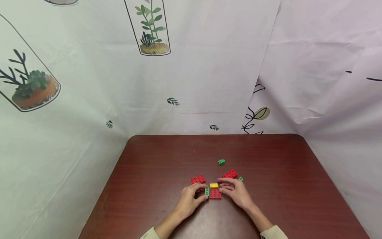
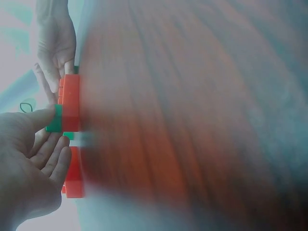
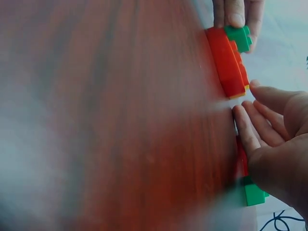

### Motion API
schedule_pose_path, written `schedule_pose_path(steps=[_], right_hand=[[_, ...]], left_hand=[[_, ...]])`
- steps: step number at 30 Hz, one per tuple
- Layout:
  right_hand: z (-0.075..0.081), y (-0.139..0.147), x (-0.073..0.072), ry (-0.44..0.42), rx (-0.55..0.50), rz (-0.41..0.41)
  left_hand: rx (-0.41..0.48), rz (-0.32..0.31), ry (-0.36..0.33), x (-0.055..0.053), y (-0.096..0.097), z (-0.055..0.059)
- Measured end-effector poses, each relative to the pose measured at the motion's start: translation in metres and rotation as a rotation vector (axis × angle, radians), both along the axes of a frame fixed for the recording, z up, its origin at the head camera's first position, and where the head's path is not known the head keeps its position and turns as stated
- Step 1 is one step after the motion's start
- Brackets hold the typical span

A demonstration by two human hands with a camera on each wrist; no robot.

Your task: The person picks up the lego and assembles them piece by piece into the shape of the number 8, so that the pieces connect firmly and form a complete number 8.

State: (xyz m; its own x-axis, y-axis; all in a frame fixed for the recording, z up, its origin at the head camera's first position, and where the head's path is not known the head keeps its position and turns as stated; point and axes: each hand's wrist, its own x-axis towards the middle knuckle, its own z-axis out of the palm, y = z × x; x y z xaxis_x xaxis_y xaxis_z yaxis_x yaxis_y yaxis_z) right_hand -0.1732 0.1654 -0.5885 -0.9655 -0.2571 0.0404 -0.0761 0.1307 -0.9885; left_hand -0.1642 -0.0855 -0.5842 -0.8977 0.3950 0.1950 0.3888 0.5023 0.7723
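In the head view, my left hand (image 1: 188,199) pinches a small green brick (image 1: 207,192) between thumb and index finger. That brick is at the left end of a red brick (image 1: 215,194) with several studs, close to the table's near side. A small yellow brick (image 1: 214,185) sits just behind the red one. My right hand (image 1: 237,193) is at the right end of the red brick, thumb tip right at its edge and index finger stretched out past the yellow brick. In the right wrist view, the fingers of the right hand (image 3: 276,127) are loosely extended with nothing between them.
Behind my left hand lies another red brick (image 1: 197,179), and a third red brick (image 1: 229,174) is behind my right hand. One green brick (image 1: 221,161) lies farther back; another green brick (image 1: 240,179) shows beside the right hand. White printed cloth (image 1: 209,83) surrounds the brown table (image 1: 155,159).
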Motion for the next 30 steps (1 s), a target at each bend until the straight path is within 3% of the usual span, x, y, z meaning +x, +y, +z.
schedule_pose_path(steps=[7,14,21,30], right_hand=[[0.001,0.003,-0.016,0.065,0.073,0.107],[0.001,0.007,-0.035,0.084,0.110,0.286],[0.004,0.010,-0.048,0.066,0.164,0.372],[0.012,0.008,-0.059,0.125,0.243,0.472]], left_hand=[[-0.007,0.003,0.011,0.001,-0.001,0.000],[-0.004,0.003,0.011,0.001,-0.001,-0.001],[0.008,-0.005,0.006,0.001,-0.001,-0.001],[0.031,-0.010,-0.011,0.000,-0.001,-0.002]])
